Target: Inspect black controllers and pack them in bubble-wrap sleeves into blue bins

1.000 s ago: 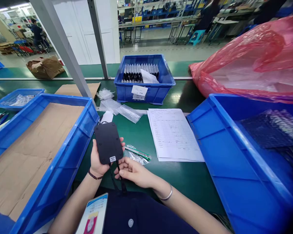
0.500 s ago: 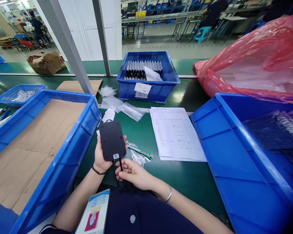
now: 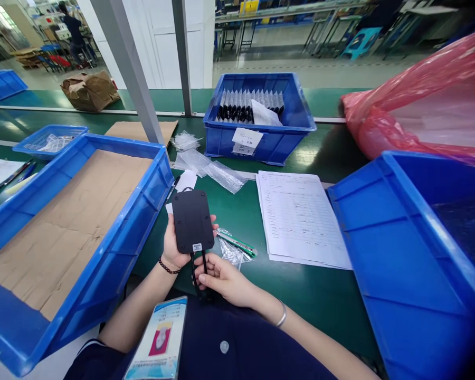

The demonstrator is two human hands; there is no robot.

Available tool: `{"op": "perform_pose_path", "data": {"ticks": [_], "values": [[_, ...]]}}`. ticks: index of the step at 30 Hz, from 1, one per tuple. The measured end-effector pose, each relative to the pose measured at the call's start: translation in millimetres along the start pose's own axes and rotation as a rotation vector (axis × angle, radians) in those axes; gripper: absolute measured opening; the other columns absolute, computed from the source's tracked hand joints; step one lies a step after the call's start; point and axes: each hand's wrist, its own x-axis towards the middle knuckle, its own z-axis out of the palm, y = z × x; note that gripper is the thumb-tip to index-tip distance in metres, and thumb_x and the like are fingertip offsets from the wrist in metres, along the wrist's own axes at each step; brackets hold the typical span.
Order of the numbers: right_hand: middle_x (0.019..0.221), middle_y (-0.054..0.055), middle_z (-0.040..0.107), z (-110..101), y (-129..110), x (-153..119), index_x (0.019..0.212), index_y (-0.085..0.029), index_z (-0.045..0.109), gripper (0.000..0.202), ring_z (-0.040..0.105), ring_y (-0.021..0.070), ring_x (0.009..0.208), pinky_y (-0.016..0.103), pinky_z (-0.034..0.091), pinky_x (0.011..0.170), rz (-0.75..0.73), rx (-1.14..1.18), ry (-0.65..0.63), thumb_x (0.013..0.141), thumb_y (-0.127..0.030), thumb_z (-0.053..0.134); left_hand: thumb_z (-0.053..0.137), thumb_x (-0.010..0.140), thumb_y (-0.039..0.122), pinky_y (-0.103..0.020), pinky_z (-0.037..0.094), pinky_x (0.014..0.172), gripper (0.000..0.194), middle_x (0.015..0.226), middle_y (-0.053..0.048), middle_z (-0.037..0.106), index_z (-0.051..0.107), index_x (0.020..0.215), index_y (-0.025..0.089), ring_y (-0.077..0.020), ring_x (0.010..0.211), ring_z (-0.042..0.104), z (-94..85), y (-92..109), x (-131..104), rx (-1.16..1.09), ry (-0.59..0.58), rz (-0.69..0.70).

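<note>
A flat black device (image 3: 192, 220) with screws at its corners and a small white label near its lower edge lies in my left hand (image 3: 173, 244), whose fingers wrap round it from beneath. Two black cables (image 3: 205, 262) come out of its lower end. My right hand (image 3: 226, 278) is closed round the cables just below the device. Beside the device, on the green table (image 3: 237, 211), a green cutter (image 3: 237, 243) lies on small clear plastic bags (image 3: 230, 254).
A blue bin lined with cardboard (image 3: 79, 211) stands left; another blue bin (image 3: 364, 211) stands right under a red plastic bag (image 3: 419, 105). Written sheets (image 3: 301, 216) lie between. Behind, a blue bin (image 3: 257, 142) holds bagged items. A grey post (image 3: 134, 74) rises at left.
The view has shifted, so the scene sits a little further right in the picture. Both hands keep the same hold on the device and its cables.
</note>
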Motion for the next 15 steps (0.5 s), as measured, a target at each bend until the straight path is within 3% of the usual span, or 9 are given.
{"op": "perform_pose_path", "data": {"ticks": [7,9,11,13,14,15], "values": [[0.093,0.004,0.058,0.4,1.7,-1.3,0.109,-0.017,0.047,0.044,0.061,0.0131,0.083,0.031,0.051,0.076,0.008,-0.06,-0.02,0.082,-0.047,0.065,0.023,0.089,0.067,-0.047,0.041,0.098,0.081,0.127,-0.023,0.056,0.044,0.136,0.004,-0.033,0.108,0.06,-0.6,0.6,2.0,-0.005,0.041,0.001],[0.097,0.007,0.059,-4.6,-2.4,-1.4,0.11,-0.017,0.047,0.04,0.063,0.0155,0.085,0.032,0.053,0.072,-0.06,-0.194,0.083,0.087,-0.047,0.058,0.023,0.088,0.068,-0.047,0.042,0.097,0.083,0.127,-0.023,0.056,0.047,0.134,0.004,-0.0332,0.108,0.06,-0.5,1.7,1.2,-0.002,0.048,0.006],[0.105,0.012,0.058,-10.6,-12.8,-0.5,0.113,-0.017,0.047,0.036,0.062,0.0194,0.094,0.035,0.054,0.074,-0.266,-0.447,0.369,0.091,-0.044,0.052,0.024,0.087,0.07,-0.048,0.043,0.097,0.083,0.126,-0.023,0.057,0.051,0.131,0.005,-0.0337,0.107,0.06,0.8,1.5,-0.4,0.009,0.053,0.022],[0.121,0.018,0.052,-13.1,-29.1,1.7,0.122,-0.015,0.045,0.04,0.054,0.0254,0.113,0.045,0.05,0.089,-0.559,-0.79,0.643,0.091,-0.041,0.049,0.026,0.088,0.068,-0.049,0.043,0.097,0.079,0.124,-0.022,0.059,0.055,0.128,0.007,-0.033,0.108,0.061,3.8,-0.9,-2.1,0.037,0.074,0.034],[0.13,0.02,0.047,-11.8,-38.2,3.7,0.128,-0.014,0.042,0.047,0.046,0.0285,0.124,0.05,0.043,0.098,-0.687,-0.98,0.682,0.091,-0.041,0.049,0.026,0.089,0.065,-0.047,0.043,0.097,0.075,0.123,-0.021,0.06,0.057,0.126,0.008,-0.0314,0.109,0.06,6.0,-2.8,-2.6,0.049,0.106,0.056],[0.138,0.021,0.041,-8.7,-47.3,6.7,0.134,-0.013,0.038,0.054,0.036,0.0307,0.133,0.054,0.033,0.106,-0.78,-1.169,0.631,0.091,-0.044,0.048,0.024,0.091,0.061,-0.045,0.043,0.098,0.071,0.122,-0.02,0.061,0.059,0.123,0.008,-0.0285,0.112,0.059,8.4,-5.1,-2.9,0.058,0.146,0.085]]}}
